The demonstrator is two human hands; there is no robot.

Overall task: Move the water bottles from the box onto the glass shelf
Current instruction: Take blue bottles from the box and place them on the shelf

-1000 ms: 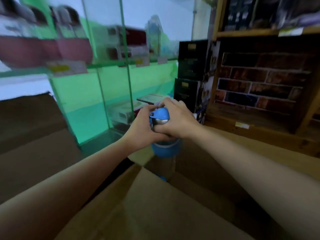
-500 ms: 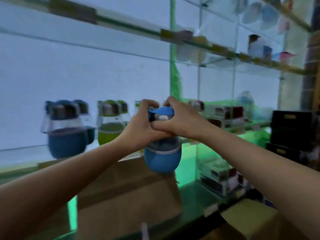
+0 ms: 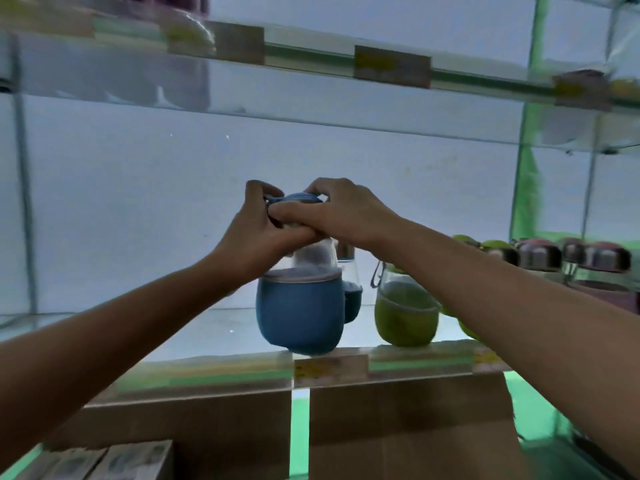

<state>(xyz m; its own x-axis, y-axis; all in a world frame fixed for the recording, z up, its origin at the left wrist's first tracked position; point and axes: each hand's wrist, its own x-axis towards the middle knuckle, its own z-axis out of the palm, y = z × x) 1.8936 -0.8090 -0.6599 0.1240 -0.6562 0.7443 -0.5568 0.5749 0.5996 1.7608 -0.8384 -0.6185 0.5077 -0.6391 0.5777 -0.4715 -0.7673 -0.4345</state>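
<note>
both hands – left hand [image 3: 256,230], right hand [image 3: 341,214] – grip the lid of the blue water bottle [image 3: 299,315] at frame centre, at the glass shelf [image 3: 214,370] front edge; green bottle [image 3: 405,315] just right – contents unclear.

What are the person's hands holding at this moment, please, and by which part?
Both the left hand and the right hand grip the blue water bottle by its cap and neck, at the top.

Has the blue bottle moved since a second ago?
Yes. The blue bottle, held by both hands, rose from the box to the glass shelf's front edge, left of the green bottle.
</note>
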